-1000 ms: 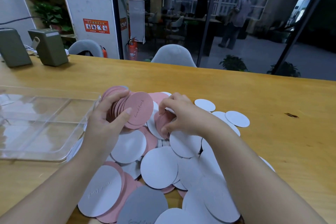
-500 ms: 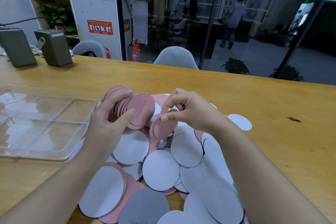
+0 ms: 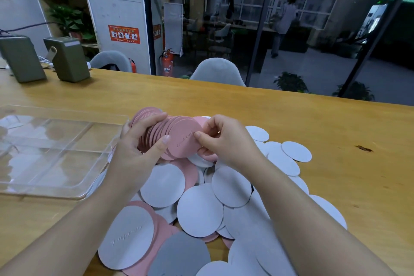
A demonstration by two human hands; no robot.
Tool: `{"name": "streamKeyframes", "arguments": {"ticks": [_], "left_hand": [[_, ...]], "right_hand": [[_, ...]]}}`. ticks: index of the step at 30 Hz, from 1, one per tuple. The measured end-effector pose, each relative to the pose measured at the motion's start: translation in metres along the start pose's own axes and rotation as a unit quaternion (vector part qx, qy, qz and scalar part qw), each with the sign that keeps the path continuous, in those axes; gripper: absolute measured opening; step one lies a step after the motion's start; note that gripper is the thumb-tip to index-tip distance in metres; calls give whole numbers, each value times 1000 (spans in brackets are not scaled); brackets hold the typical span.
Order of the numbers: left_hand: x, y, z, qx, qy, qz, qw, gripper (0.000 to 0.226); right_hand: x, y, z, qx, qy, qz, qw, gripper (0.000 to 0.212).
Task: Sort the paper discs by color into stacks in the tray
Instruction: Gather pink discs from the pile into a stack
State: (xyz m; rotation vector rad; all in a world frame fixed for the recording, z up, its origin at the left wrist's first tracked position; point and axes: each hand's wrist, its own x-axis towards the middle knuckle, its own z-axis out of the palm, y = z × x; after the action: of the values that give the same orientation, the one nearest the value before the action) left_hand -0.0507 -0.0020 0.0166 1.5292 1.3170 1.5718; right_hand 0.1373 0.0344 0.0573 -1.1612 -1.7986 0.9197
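My left hand (image 3: 136,154) grips the fanned pink disc stack (image 3: 165,134) above the bench (image 3: 336,163); my right hand (image 3: 226,141) pinches its front disc. I'd square the edges before carrying it to the clear tray (image 3: 56,184).

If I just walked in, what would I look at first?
Probably the thick bunch of pink paper discs gripped in the left hand at the middle, with the right hand pinching the front disc. Below them a big messy heap of white round paper discs covers the wooden table. A clear plastic tray sits left.
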Motion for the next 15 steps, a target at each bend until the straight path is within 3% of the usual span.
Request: {"name": "streamKeyframes", "arguments": {"ticks": [8, 13, 15], "left_hand": [[-7, 18, 6, 79, -3, 11, 997, 50], [-8, 20, 7, 82, 5, 5, 997, 51], [-8, 18, 6, 76, 15, 4, 997, 51]], "right_hand": [[-2, -3, 8, -37, -27, -15, 999, 14], [1, -3, -20, -221, -40, 0, 974, 13], [-1, 0, -24, -275, -78, 29, 958, 28]]}}
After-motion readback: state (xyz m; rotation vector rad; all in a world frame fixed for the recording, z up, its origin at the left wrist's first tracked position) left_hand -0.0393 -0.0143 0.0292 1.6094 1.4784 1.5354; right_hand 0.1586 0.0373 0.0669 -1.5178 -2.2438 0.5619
